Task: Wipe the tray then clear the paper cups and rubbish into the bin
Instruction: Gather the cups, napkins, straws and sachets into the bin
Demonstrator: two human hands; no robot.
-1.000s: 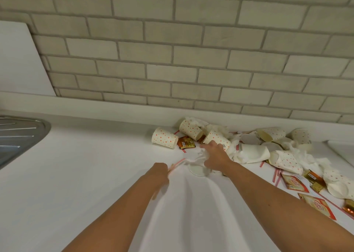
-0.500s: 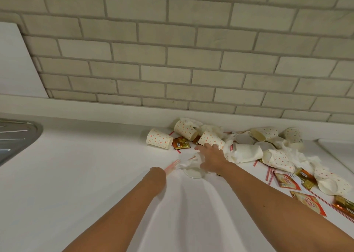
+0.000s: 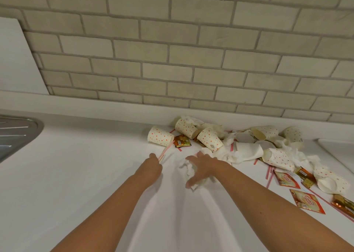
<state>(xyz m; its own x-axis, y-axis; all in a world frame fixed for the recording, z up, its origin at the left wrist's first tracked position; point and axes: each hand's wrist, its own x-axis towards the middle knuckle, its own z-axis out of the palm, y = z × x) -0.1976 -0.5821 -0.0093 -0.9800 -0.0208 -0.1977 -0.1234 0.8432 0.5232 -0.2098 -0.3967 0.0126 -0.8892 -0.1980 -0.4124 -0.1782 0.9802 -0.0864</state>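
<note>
Both arms are out over the white counter [image 3: 76, 175] here. The left hand [image 3: 152, 167] is balled into a fist, fingers tight together round a red-striped straw [image 3: 164, 151]. The straw pokes out of the top of the fist toward the wall, its far end just beside the nearest dotted cup [image 3: 160, 136]. The right hand [image 3: 204, 166] is down on a crumpled tissue [image 3: 188, 168], fingers spread apart and hooked over it like a claw, thumb tucked in at the near side, the tissue bunched inside that grip. Something pale lies under the palm and I can't tell what it is. Now the rubbish: it's heaped against the foot of the brick wall [image 3: 172, 50], to the right of the hands. That nearest dotted cup lies on its side at the left end of the pile, with two tipped cups [image 3: 186, 128] just beyond it and a gold sachet [image 3: 183, 141] between them. Further right there's a plain white cup [image 3: 249, 152] on its side among more tissue, then another spotted cup [image 3: 278, 158], loose straws [image 3: 269, 177] and orange sachets [image 3: 286, 178] strung out toward the right edge. Far left is the corner of a steel sink drainer [image 3: 17, 134], well apart from it all.
</note>
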